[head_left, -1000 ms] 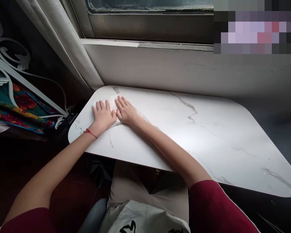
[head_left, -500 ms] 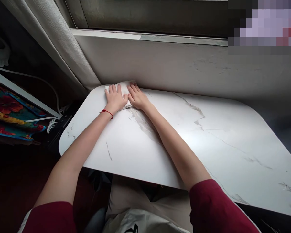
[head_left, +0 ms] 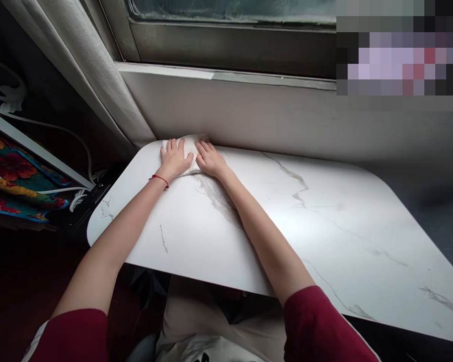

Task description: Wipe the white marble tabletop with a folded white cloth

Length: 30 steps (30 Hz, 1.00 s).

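A white cloth or paper wipe [head_left: 190, 147] lies flat at the far left of the white marble-patterned table [head_left: 196, 241], close to the wall. My left hand [head_left: 174, 160] rests on its left part, palm down with the fingers spread. On its right edge presses my right hand [head_left: 210, 158], fingers stretched out and lying flat. Both arms reach forward across the tabletop. A red string bracelet [head_left: 159, 179] circles my left wrist. Parts of the wipe are hidden beneath the hands.
Behind the table stand a low wall [head_left: 249, 115] and a window frame [head_left: 226, 45]. A pale curtain [head_left: 94, 85] hangs at the left corner. White cables [head_left: 77, 198] and a flowered cloth [head_left: 18, 176] are at the left. A pixelated patch covers the upper right.
The camera view has tilted up slightly, showing more of the window. Both hands remain flat on the wipe at the table's far left; the thumbs sit slightly farther apart.
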{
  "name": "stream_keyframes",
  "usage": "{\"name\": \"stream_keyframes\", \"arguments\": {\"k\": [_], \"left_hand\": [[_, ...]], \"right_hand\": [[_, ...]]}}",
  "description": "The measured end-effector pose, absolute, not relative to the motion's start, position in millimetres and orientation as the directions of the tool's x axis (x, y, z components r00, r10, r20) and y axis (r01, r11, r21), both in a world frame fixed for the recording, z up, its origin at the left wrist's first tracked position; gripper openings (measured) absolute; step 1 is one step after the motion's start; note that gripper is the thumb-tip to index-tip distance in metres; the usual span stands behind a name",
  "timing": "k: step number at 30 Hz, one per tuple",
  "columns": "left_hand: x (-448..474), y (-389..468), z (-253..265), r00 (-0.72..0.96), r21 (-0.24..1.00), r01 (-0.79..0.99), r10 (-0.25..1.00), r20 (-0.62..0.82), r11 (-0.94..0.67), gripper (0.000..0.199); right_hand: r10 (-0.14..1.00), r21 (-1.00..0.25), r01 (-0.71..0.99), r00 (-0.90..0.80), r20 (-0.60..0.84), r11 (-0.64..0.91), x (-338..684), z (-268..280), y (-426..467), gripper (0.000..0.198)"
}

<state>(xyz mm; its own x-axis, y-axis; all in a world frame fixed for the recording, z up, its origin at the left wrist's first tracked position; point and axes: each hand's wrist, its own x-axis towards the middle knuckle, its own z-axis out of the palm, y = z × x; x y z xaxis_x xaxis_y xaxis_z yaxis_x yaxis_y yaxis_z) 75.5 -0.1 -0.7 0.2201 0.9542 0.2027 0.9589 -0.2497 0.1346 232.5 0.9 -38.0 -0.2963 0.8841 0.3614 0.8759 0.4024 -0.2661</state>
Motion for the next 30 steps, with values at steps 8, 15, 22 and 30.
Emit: {"name": "stream_keyframes", "arguments": {"k": [8,15,22,30], "left_hand": [[71.6,-19.5,1.9,0.283,0.114,0.944,0.938,0.201,-0.309,0.07],[62.7,-90.0,-0.8,0.406,0.05,0.905,0.893,0.194,-0.422,0.067],[47.3,-199.4,-11.3,0.519,0.0,0.842,0.811,0.268,-0.539,0.065],[49.4,-244.9,-13.8,0.58,0.002,0.794,0.759,0.296,-0.607,0.064]], "right_hand": [[0.897,-0.183,0.917,-0.279,0.343,0.355,227.0,-27.3,-43.2,0.061],[0.91,-0.042,0.944,-0.303,0.285,0.327,220.9,-19.3,-137.0,0.067],[0.89,0.049,0.92,-0.39,0.238,0.39,224.7,-10.9,-265.2,0.075],[0.871,0.136,0.912,-0.411,0.269,0.388,233.8,2.3,-322.2,0.068]]}}
